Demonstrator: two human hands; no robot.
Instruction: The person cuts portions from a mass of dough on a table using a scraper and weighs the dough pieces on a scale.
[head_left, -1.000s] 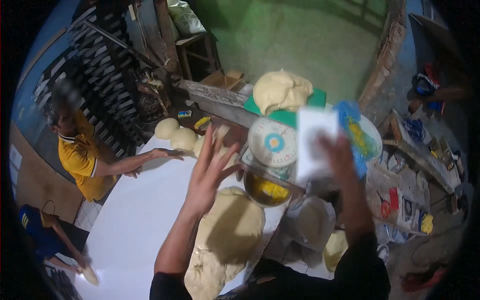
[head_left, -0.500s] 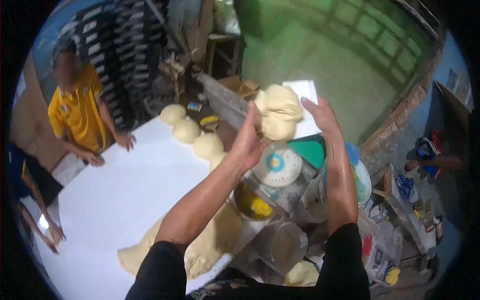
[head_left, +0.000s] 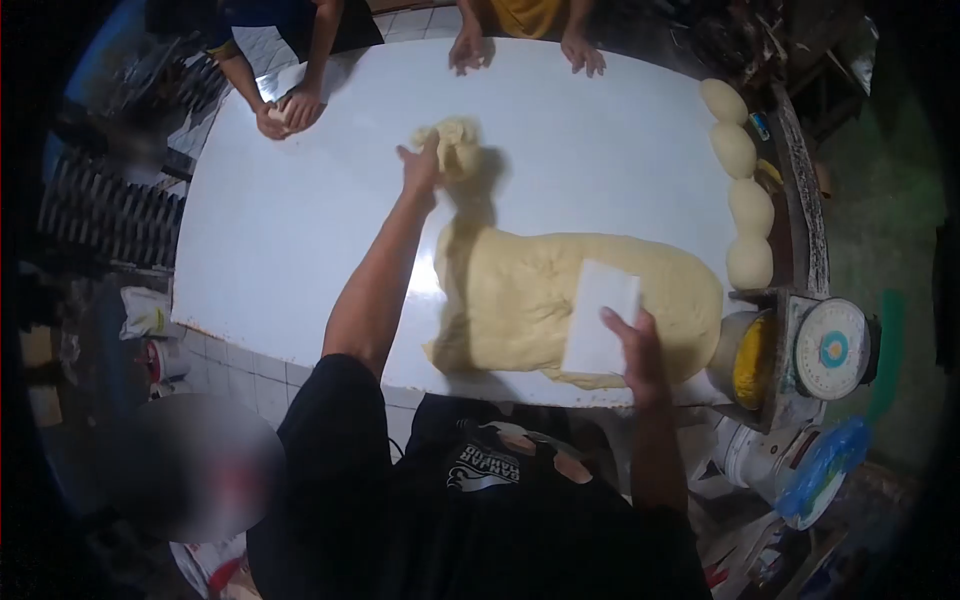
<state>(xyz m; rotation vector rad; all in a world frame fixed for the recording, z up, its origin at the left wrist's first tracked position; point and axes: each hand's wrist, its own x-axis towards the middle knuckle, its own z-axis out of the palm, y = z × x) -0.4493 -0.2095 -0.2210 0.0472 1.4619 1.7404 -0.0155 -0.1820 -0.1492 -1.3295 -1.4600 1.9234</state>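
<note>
We've brought lumpy pale-yellow dough (head_left: pixel 461 148) away from the round-dialled scale (head_left: pixel 832 347), over the white tabletop (head_left: pixel 300 230); left fingers (head_left: pixel 428 156) unclear, right fingers (head_left: pixel 615 323) clamping a white rectangular scraper (head_left: pixel 592 342).

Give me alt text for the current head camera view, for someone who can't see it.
A person's left hand touches a lump of dough at a white table; the right hand holds a white panel over a large dough slab. Four dough balls line the right end, near a dial scale, and co-workers' hands show at the far side.
</note>
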